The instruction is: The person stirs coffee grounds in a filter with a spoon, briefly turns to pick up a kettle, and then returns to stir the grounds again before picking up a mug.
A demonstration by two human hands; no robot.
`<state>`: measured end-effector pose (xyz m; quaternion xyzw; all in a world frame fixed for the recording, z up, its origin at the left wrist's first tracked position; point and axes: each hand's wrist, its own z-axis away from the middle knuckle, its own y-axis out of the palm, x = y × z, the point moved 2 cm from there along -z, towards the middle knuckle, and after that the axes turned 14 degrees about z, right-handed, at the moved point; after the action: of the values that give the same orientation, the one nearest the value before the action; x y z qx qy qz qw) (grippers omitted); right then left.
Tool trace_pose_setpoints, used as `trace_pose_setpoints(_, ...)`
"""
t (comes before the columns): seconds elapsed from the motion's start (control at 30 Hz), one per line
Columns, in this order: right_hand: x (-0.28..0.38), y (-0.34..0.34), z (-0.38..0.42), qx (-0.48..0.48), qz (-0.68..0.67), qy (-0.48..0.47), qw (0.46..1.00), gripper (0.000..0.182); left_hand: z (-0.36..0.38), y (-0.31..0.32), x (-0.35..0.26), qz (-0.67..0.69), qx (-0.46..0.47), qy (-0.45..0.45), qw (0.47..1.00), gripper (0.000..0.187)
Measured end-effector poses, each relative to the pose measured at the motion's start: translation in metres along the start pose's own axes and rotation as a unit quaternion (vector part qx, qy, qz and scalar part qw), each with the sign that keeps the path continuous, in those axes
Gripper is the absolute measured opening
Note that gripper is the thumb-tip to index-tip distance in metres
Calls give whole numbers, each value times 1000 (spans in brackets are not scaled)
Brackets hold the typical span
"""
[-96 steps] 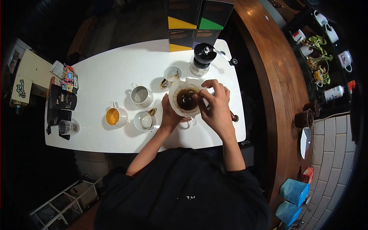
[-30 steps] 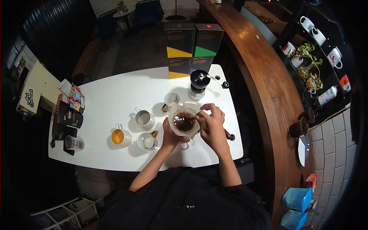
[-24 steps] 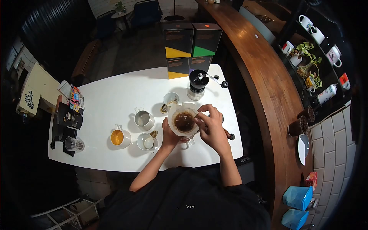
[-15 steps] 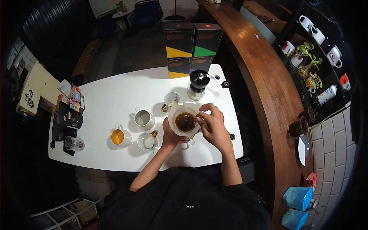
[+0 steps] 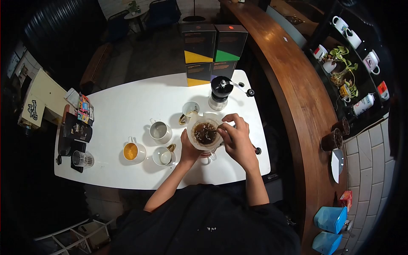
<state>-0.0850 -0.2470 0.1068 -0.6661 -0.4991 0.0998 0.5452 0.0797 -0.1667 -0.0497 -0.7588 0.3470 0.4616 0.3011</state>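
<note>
My left hand [image 5: 188, 149] is closed around the side of a coffee dripper lined with a white paper filter [image 5: 192, 124]. Dark wet coffee [image 5: 205, 134] with bubbles on its surface fills the filter. Over its right rim, my right hand [image 5: 239, 143] pinches a thin spoon [image 5: 218, 127], whose far end dips into the coffee. What stands under the dripper is mostly hidden, though a clear glass handle [image 5: 211, 156] shows below it. Just behind sits a white cup with a gold handle [image 5: 190, 109]. A black-topped hand grinder [image 5: 220, 91] stands farther back.
Left of the dripper on the white table [image 5: 114, 102] are a grey-white mug [image 5: 160, 131], a mug with orange inside [image 5: 131, 151] and a gold-handled cup [image 5: 162, 156]. A ribbed glass [image 5: 83, 159] stands far left. Dark boxes [image 5: 199, 44] rise behind; a wooden counter [image 5: 282, 85] runs along the right.
My right hand and the spoon have shifted slightly in the coffee, and more bubbles and light glints show on its surface. My left hand stays in place.
</note>
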Motion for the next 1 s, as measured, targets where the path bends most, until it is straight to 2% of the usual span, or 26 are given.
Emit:
trace_pose_setpoints(0.1,1,-1,-1,-11,48,-12,999,15,0,1,-4,21,6,-22,1000,59)
trace_pose_setpoints(0.23,-3,2,1,21,36,-31,999,14,-1,1,-9,87,5,-62,994,60)
trace_pose_setpoints(0.3,-1,2,0,7,-16,-37,999,14,-1,1,-8,70,-3,-54,996,59)
trace_pose_setpoints(0.5,-2,4,0,3,32,-19,999,15,-1,1,-9,77,5,-56,995,57)
trace_pose_setpoints(0.63,-2,5,0,15,-10,-31,999,15,-1,0,-9,80,-10,-61,995,57)
trace_pose_setpoints(0.73,0,3,-2,-19,2,-14,1000,8,-1,1,-9,80,-7,-71,994,57)
trace_pose_setpoints(0.83,-2,3,-2,-1,17,-47,999,8,0,1,-6,117,-11,-80,990,59)
trace_pose_setpoints(0.9,-3,4,-2,19,-27,-50,998,16,0,1,-5,117,-11,-84,990,59)
trace_pose_setpoints(1.0,-3,4,-4,-7,-6,-22,1000,16,0,1,-10,109,-18,-73,991,60)
